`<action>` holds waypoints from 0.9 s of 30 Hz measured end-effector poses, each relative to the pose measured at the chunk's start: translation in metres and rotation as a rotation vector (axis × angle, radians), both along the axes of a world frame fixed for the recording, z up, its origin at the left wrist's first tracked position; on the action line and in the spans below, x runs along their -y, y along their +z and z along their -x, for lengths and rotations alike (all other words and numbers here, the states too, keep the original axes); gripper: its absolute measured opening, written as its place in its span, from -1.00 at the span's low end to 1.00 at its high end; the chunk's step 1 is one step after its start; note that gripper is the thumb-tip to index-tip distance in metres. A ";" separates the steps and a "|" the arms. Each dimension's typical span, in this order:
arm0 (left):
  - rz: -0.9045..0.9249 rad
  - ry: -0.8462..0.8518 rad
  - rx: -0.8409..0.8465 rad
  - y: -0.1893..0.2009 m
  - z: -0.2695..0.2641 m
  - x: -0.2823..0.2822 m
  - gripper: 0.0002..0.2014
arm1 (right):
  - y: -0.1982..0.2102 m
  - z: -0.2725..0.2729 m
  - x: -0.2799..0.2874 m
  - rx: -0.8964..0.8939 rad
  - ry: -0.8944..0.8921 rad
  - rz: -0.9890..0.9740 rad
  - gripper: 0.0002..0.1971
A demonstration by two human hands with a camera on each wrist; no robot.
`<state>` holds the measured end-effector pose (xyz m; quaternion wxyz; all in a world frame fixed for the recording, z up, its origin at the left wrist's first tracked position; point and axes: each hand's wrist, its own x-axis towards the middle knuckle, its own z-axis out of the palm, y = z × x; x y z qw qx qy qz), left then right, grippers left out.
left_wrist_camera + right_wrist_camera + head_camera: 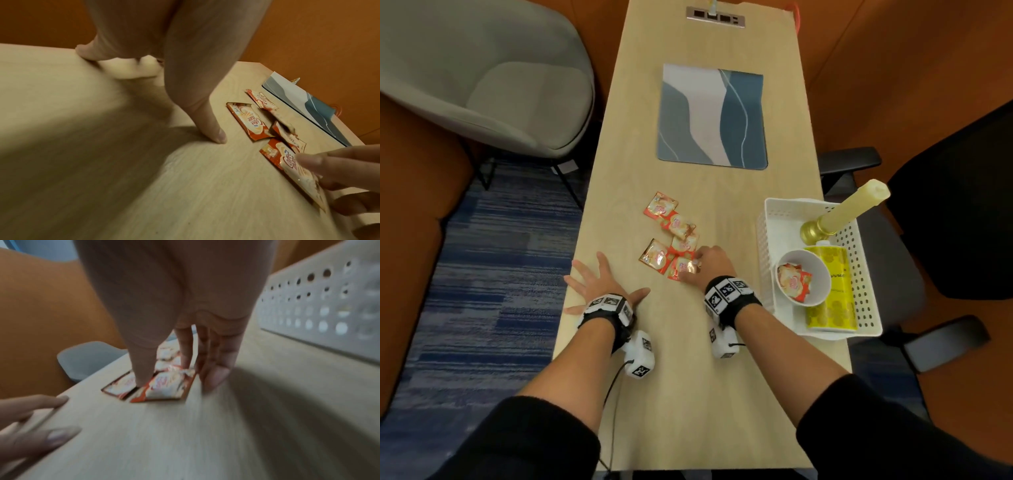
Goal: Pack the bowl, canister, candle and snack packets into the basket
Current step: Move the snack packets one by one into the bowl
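Note:
Several red-and-white snack packets [671, 233] lie in a loose cluster mid-table. My right hand [697, 265] is down on the nearest packet [683, 269]; in the right wrist view its thumb and fingers pinch that packet [164, 389] from both sides against the tabletop. My left hand [599, 277] rests flat and spread on the table's left edge, holding nothing. At the right stands the white perforated basket [767, 222]. It holds the cream candle [849, 209] on a gold base, the yellow canister [832, 284] lying down, and the white bowl [818, 294] with packets [792, 277] inside.
A blue-and-grey placemat [712, 116] lies further up the table, with a power socket [715, 17] at the far end. A grey armchair [482, 75] stands to the left and a black office chair [962, 205] to the right. The basket wall [318, 305] is close beside my right hand.

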<state>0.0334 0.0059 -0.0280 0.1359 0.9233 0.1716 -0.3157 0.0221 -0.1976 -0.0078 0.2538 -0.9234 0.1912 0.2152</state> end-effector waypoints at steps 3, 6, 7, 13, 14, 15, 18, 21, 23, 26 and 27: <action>0.001 0.004 -0.014 0.003 0.001 0.000 0.37 | -0.013 0.003 -0.002 0.033 -0.060 0.015 -0.52; 0.012 0.008 -0.008 0.000 0.001 -0.001 0.38 | -0.014 0.009 0.002 0.027 -0.075 -0.003 -0.68; 0.011 0.008 -0.010 0.000 0.001 -0.002 0.38 | -0.013 0.011 0.004 0.020 -0.076 -0.008 -0.70; 0.000 -0.004 -0.005 0.000 0.001 -0.001 0.37 | 0.013 0.026 0.025 0.041 -0.035 -0.105 -0.83; 0.002 -0.004 -0.003 0.000 0.001 -0.001 0.38 | 0.025 0.027 0.032 0.087 -0.026 -0.132 -0.84; 0.003 -0.005 -0.004 0.000 0.001 -0.001 0.38 | 0.041 0.028 0.041 0.148 -0.032 -0.165 -0.85; 0.012 -0.010 -0.010 -0.001 0.002 -0.003 0.38 | 0.086 0.036 0.077 0.335 -0.135 -0.217 -0.88; 0.013 -0.015 -0.004 -0.001 0.003 -0.004 0.38 | 0.111 0.050 0.121 0.406 -0.267 -0.077 -0.89; 0.010 -0.021 0.000 0.000 0.003 -0.003 0.38 | 0.113 0.061 0.144 0.343 -0.322 0.050 -0.87; 0.004 -0.026 0.002 0.000 0.002 -0.003 0.38 | 0.100 0.072 0.159 0.171 -0.301 0.126 -0.84; 0.004 -0.026 0.002 0.001 0.003 -0.003 0.37 | 0.095 0.073 0.159 0.122 -0.281 0.141 -0.82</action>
